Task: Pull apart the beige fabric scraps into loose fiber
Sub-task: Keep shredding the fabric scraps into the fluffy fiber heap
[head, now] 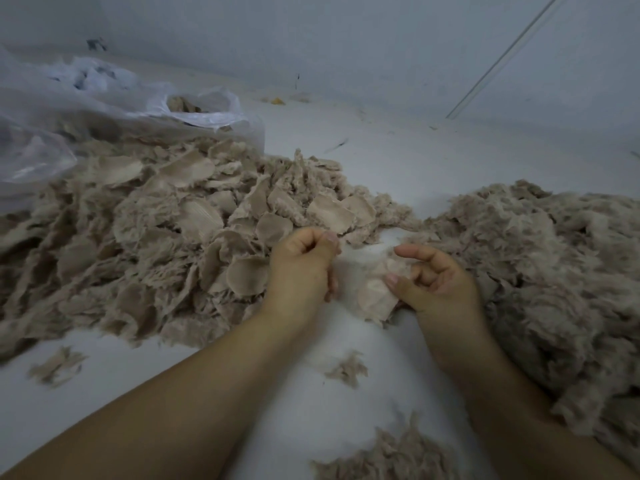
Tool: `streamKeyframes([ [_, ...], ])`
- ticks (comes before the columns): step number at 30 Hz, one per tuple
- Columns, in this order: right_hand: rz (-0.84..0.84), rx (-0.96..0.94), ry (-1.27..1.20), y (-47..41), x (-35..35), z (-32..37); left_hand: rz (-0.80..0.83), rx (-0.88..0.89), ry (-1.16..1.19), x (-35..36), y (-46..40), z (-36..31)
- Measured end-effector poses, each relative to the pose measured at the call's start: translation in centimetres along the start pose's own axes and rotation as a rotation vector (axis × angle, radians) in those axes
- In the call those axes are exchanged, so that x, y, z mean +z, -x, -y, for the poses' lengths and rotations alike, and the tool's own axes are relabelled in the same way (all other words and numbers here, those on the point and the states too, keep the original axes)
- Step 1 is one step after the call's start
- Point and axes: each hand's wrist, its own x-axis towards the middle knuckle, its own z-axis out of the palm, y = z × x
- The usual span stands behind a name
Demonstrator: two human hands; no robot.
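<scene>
A beige fabric scrap [377, 292] is held by the right hand [438, 282], pinched between the thumb and the curled fingers; the index finger is extended above it. The scrap lies at 9 o'clock from that hand, and its long axis is judged to run from 1 o'clock down to 7 o'clock. The left hand [303, 263] is curled loosely near the scrap at its 9 o'clock; whether a tuft is held in it cannot be told. The right hand is the nearer one, so the next pull is judged to call for the left hand to take the free edge.

The pile of unpicked scraps [156, 220] is seen at 10 o'clock, the heap of loose fiber [554, 265] at 3 o'clock, both on the pale floor [433, 161]. The underside of the scrap is hidden by the fingers. A plastic bag [104, 109] is cut off at the left edge.
</scene>
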Motion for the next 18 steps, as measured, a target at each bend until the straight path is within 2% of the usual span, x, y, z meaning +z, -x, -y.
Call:
streamKeyframes([
  [2,-0.031,0.008,-0.002,-0.1,-0.2,-0.1,0.25,-0.08,-0.082,-0.9,-0.3,-0.6],
  [4,-0.054,0.022,-0.015,-0.1,-0.3,-0.2,0.634,-0.172,-0.311,-1.7,-0.4,-1.5],
  [5,-0.058,0.027,-0.028,-0.1,-0.3,-0.2,0.767,-0.187,-0.415,-2.0,-0.3,-1.9],
  [6,-0.058,0.029,-0.036,-0.1,-0.3,-0.2,0.81,-0.192,-0.477,-2.0,-0.4,-2.0],
  [9,-0.058,0.027,-0.027,-0.1,-0.3,-0.1,0.604,-0.218,-0.497,-1.2,-0.5,-1.6],
  [11,-0.061,0.029,-0.023,-0.1,-0.3,-0.1,0.571,-0.225,-0.508,-0.6,-0.2,-1.2],
  [18,-0.106,0.025,-0.039,-0.1,-0.3,-0.1,0.82,-0.309,-0.534,-1.5,0.0,-1.8],
])
